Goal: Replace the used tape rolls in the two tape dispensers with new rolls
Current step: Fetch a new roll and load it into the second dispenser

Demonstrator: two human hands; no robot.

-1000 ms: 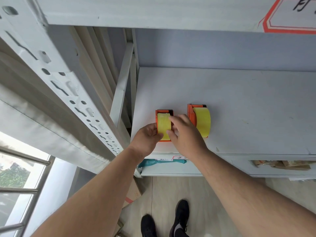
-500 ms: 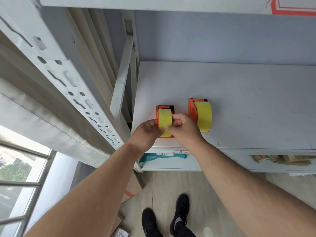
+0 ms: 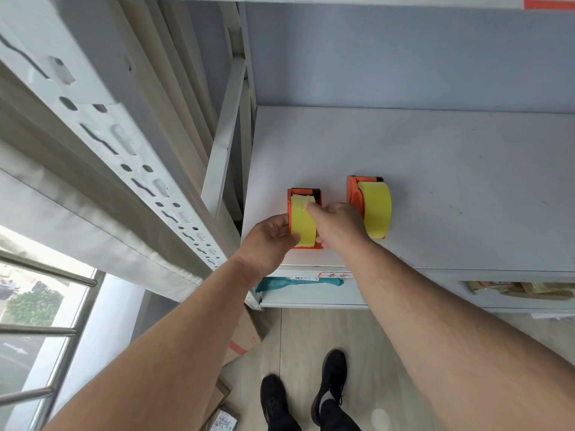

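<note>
On the shelf (image 3: pixel 435 181), the right hand (image 3: pixel 339 225) has slid its fingertip forward along the yellow roll (image 3: pixel 303 225) in the left dispenser (image 3: pixel 303 191), which the left hand (image 3: pixel 270 241) still grips, so the tape end seems nearly seated.

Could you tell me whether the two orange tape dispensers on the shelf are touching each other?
Apart. The head view shows the right hand lying in a gap between the left dispenser and the right dispenser, with white shelf visible between their far ends.
</note>
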